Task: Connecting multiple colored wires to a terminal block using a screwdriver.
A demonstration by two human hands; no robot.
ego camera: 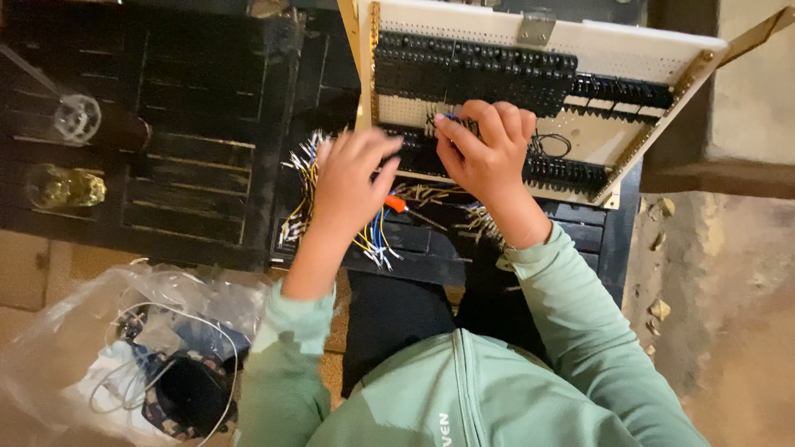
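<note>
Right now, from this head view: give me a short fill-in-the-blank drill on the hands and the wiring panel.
1. The right hand presses its fingers against the rows of ____ terminal blocks on the white panel.
2. The left hand is over a bundle of loose wires, close to a small tool with an ____ handle.
3. The clear plastic bag lies at the person's ____ side.

Missing words: black; orange; left

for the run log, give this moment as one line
left hand: over loose wires | right hand: fingers on terminal blocks | panel: tilted
</note>
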